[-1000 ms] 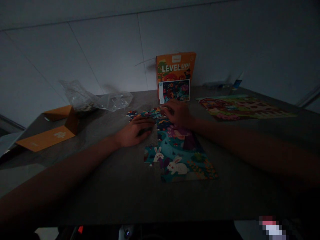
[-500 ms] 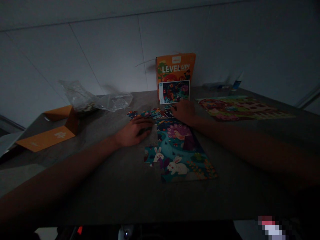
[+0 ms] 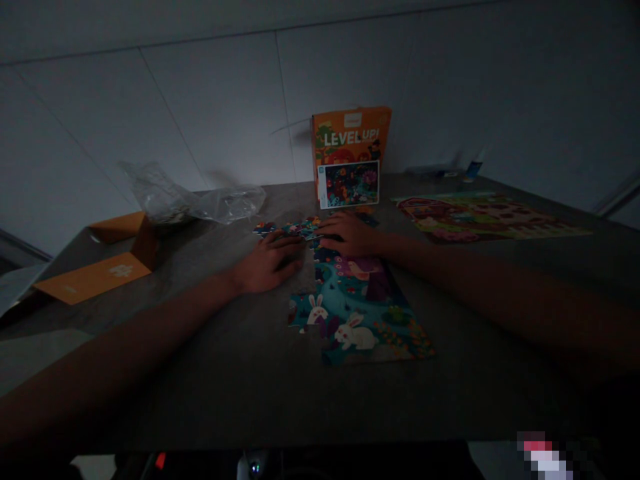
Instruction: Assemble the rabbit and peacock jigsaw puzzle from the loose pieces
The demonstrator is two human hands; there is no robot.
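Observation:
The partly joined jigsaw puzzle (image 3: 360, 300), with white rabbits and a pink-tailed bird, lies flat on the grey table. My left hand (image 3: 267, 263) rests left of its upper part, fingers stretched toward several loose puzzle pieces (image 3: 303, 227) and thumb apart. Over the puzzle's upper edge is my right hand (image 3: 353, 235), palm down, its fingers pointing left at those pieces and its thumb apart from them. The dim light hides whether a piece lies under its fingertips. Behind the hands, a picture card (image 3: 350, 185) leans on an orange box (image 3: 353, 137).
An open orange box (image 3: 95, 277) sits on the left, beside a clear plastic bag (image 3: 160, 193). Another puzzle (image 3: 490, 217), with a farm scene, lies at the right. A small bottle (image 3: 474, 167) stands near the wall.
My right hand has moved left and slightly nearer, from beside the card to over the puzzle's upper edge, uncovering pieces near the card. My left hand has barely moved.

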